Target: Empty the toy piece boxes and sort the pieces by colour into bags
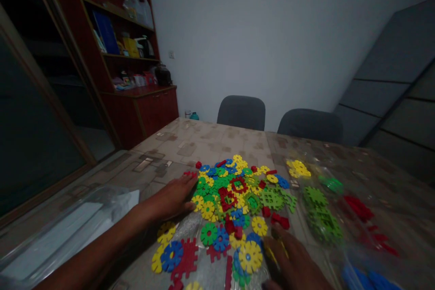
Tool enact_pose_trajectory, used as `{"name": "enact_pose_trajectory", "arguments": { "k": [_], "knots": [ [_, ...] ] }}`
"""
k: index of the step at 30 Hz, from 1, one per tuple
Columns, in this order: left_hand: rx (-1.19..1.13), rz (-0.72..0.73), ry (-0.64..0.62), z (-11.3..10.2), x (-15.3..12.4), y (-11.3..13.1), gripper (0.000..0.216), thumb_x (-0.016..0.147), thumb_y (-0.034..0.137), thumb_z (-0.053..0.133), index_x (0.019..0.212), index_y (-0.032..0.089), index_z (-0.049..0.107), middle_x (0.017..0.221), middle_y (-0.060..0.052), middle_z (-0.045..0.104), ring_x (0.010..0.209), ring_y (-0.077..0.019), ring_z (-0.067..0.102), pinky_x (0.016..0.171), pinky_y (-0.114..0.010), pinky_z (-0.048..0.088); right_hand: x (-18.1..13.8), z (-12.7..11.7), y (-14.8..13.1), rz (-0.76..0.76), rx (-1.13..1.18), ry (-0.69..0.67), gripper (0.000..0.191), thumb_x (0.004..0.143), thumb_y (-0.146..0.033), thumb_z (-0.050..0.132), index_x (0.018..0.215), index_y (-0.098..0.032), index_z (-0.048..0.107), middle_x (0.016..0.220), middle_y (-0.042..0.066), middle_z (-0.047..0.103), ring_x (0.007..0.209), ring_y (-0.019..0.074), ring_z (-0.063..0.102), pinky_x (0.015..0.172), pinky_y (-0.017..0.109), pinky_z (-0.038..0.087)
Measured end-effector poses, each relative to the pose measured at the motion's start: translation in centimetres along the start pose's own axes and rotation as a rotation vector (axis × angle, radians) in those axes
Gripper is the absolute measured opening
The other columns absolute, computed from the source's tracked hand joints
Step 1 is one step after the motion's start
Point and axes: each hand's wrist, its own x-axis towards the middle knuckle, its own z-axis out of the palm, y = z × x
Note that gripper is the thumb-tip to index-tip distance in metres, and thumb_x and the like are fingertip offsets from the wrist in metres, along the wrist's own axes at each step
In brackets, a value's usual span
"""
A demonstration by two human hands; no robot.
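A heap of flat plastic interlocking pieces (234, 195) in red, yellow, green and blue lies on the table (190, 142). My left hand (173, 197) rests flat at the heap's left edge, fingers stretched toward the pieces. My right hand (294, 263) lies at the heap's near right side, fingers bent over a small yellow piece (272, 253), next to a yellow disc (250, 256). Whether it grips that piece I cannot make out.
Sorted piles lie to the right: yellow (298, 168), green (321, 213), red (358, 208), blue (367, 278). A clear plastic bag (78, 222) lies at the near left. Two grey chairs (242, 112) stand behind the table, a wooden shelf unit (132, 54) at the left wall.
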Motion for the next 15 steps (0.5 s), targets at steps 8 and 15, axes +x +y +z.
{"name": "enact_pose_trajectory", "arguments": {
  "k": [8,15],
  "knots": [
    [-0.162,0.207,-0.062,-0.9,-0.4,1.4,0.031,0.090,0.030,0.061,0.119,0.021,0.062,0.119,-0.009,0.068,0.106,-0.0277,0.063,0.092,-0.037,0.048,3.3,-1.8,-3.9,-0.037,0.080,-0.057,0.050,0.080,-0.022,0.069,0.129,-0.023,0.063,0.134,0.014,0.064,0.118,0.0318,0.064,0.097,0.041,0.055],
    [-0.170,0.218,0.082,-0.3,0.1,1.1,0.047,0.088,0.025,0.062,0.134,0.026,0.053,0.139,-0.008,0.058,0.125,-0.0286,0.053,0.108,-0.041,0.038,10.7,-5.8,-5.2,0.367,0.032,-0.067,0.037,0.091,-0.022,0.056,0.127,-0.018,0.064,0.143,0.017,0.055,0.130,0.0334,0.052,0.105,0.047,0.044]
  ]
}}
